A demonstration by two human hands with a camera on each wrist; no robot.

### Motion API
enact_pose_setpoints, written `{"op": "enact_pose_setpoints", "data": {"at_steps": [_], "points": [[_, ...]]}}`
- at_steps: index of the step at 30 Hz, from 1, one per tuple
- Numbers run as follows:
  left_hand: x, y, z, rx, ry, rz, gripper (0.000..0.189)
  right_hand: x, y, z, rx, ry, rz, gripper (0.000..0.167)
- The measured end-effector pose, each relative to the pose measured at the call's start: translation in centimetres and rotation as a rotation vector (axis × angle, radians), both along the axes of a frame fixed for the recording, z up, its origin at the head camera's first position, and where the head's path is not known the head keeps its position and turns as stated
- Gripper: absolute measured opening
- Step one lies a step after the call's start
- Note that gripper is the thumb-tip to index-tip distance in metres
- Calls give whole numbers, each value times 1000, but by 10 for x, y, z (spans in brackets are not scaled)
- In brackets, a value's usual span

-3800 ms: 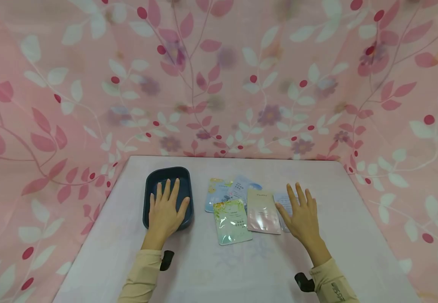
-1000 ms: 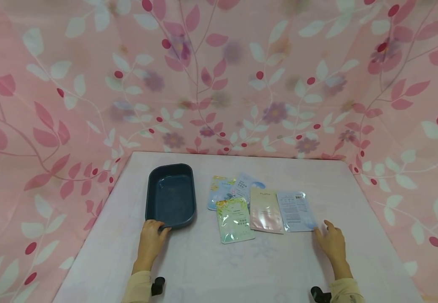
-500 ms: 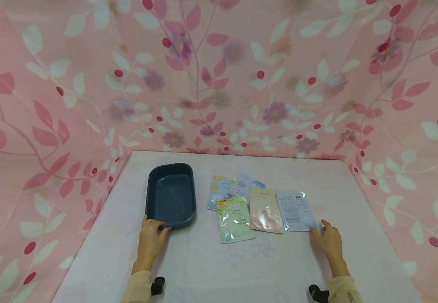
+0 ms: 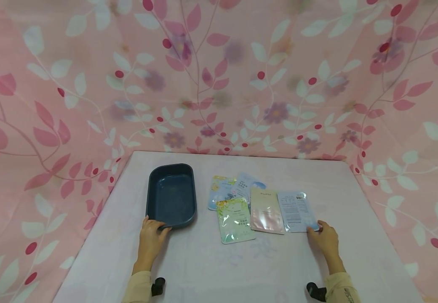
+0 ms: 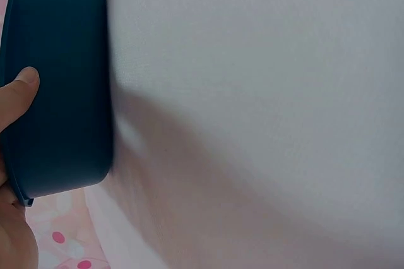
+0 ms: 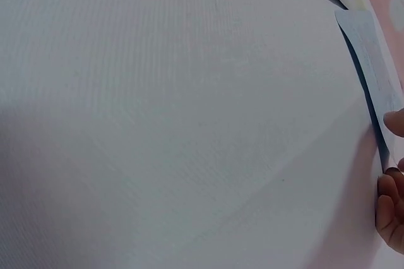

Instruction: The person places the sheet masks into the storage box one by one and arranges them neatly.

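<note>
A dark blue rectangular tub (image 4: 171, 204) stands on the left of the white table. My left hand (image 4: 150, 240) grips its near-left rim; the left wrist view shows the thumb (image 5: 25, 86) pressed against the outer wall. At the right end of a group of flat packets lies a pale blue face mask packet (image 4: 296, 212), printed side up with a barcode. My right hand (image 4: 325, 242) pinches its near-right corner. In the right wrist view the thumb lies over the packet (image 6: 372, 67) and fingers curl at its edge, partly cut off by the frame.
Left of that packet lie a beige-pink packet (image 4: 266, 212), a green packet (image 4: 235, 221) and two overlapping bluish ones, a yellow-topped packet (image 4: 219, 191) and a paler packet (image 4: 244, 185). A pink floral cloth (image 4: 219, 84) surrounds the table (image 4: 219, 273).
Both hands were spread flat over the tub and packets at first. The left has drawn back to the tub's rim. The right has drawn back, then slid left onto the blue packet's corner.
</note>
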State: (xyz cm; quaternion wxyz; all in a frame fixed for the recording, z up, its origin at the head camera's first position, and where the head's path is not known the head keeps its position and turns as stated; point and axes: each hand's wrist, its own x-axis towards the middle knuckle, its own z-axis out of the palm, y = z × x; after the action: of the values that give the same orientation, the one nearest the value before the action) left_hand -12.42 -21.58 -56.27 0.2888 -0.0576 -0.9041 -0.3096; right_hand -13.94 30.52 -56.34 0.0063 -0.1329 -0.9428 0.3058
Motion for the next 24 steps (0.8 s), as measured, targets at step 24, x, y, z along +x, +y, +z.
{"op": "enact_pose_setpoints", "data": {"at_steps": [24], "points": [[0,0,-1,9,25,-7,21,-11,10,18,-651,-110,-301,39]]}}
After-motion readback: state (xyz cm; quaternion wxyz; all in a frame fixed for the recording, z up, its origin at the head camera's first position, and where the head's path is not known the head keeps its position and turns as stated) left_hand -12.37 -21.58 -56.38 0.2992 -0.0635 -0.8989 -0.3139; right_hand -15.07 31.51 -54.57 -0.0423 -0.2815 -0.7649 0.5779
